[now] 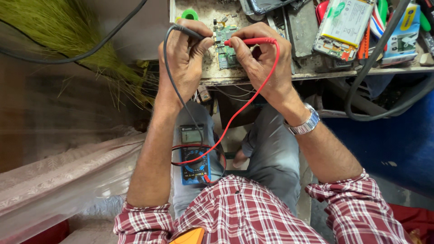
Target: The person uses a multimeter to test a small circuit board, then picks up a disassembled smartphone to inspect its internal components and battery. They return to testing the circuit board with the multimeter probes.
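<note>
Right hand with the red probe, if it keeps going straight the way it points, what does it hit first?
Most likely the small green circuit board: the right hand aims the red probe leftward at its edge, with the left hand just beyond.

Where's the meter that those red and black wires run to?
The blue multimeter rests on the person's left thigh, low and left of centre in the head view, below the left hand and its black probe.

1. I see a green grass broom (68,31) at upper left.
2. A steel wristwatch (304,124) shows.
3. An opened phone (343,27) lies on the bench (316,72).
4. Pale cloth (58,176) lies lower left.
</note>
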